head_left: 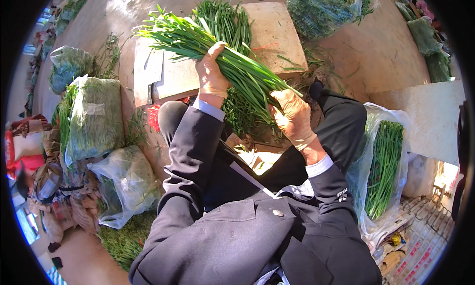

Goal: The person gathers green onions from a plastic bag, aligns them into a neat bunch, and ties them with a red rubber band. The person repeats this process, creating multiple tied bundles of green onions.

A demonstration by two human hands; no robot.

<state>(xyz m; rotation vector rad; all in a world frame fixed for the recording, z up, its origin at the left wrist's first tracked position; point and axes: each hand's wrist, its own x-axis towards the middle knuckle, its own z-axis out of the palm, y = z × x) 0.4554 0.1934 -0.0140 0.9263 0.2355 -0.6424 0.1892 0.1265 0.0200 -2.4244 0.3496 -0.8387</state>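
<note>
A long bunch of green garlic chives (245,68) slants across the front of me, leaf tips toward the upper left. My left hand (213,71) is wrapped around its upper middle, thumb on top. Near the cut ends, my right hand (293,114) also grips the bunch. Both hands appear to wear thin, skin-toned gloves. Beneath the bunch lies a pale board (178,75), and a cleaver (154,69) with a dark handle rests on its left part. Another pile of chives (226,23) lies on the board's far side, near a red tie (265,46).
Bagged greens stand to my left (100,118), at the far right (323,14) and by my right knee (384,170). Loose trimmings (241,114) lie below the bunch. Red strands (153,118) hang by my left knee. Another person (55,177) is at the left edge.
</note>
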